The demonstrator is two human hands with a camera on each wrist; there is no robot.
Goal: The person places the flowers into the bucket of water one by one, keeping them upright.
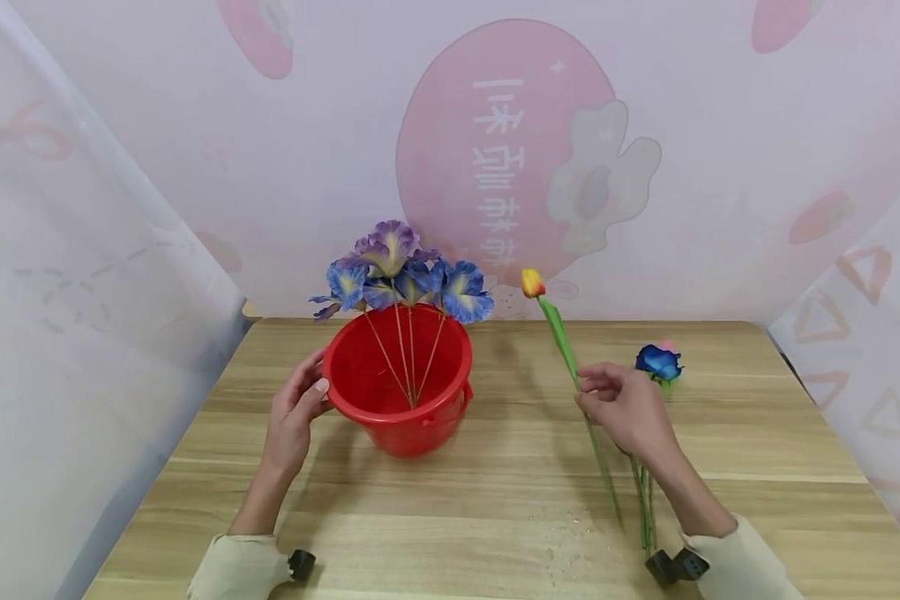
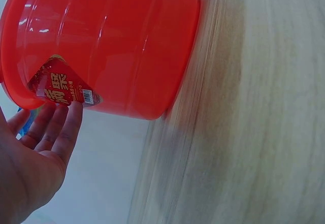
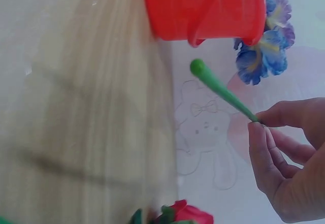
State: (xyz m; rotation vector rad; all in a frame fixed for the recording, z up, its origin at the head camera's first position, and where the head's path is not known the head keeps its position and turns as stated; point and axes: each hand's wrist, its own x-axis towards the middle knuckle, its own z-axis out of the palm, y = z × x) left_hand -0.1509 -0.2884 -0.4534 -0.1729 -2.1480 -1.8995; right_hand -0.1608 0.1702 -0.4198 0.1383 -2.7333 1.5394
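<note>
A red bucket point(image 1: 408, 437) stands on the table, with several blue and purple irises point(image 1: 392, 248) leaning inside it. My left hand point(image 1: 291, 412) rests against its left side, thumb at the rim and fingers lying nearly straight against the wall by the label point(image 2: 63, 84). With thumb and fingertips, my right hand point(image 1: 630, 408) pinches the long green stem point(image 3: 223, 92) of a tulip. The tulip's yellow and orange bloom point(image 1: 532, 283) points up and toward the back; its stem slants down to the right. Just beyond the right hand lies a blue rose point(image 1: 657, 362).
A pink bloom point(image 1: 667, 345) peeks out behind the blue rose, and a red flower point(image 3: 190, 214) shows low in the right wrist view. Loose stems point(image 1: 645, 508) extend toward the front of the wooden table point(image 1: 435, 542). Water drops point(image 1: 566, 533) dot the tabletop. A printed wall stands behind.
</note>
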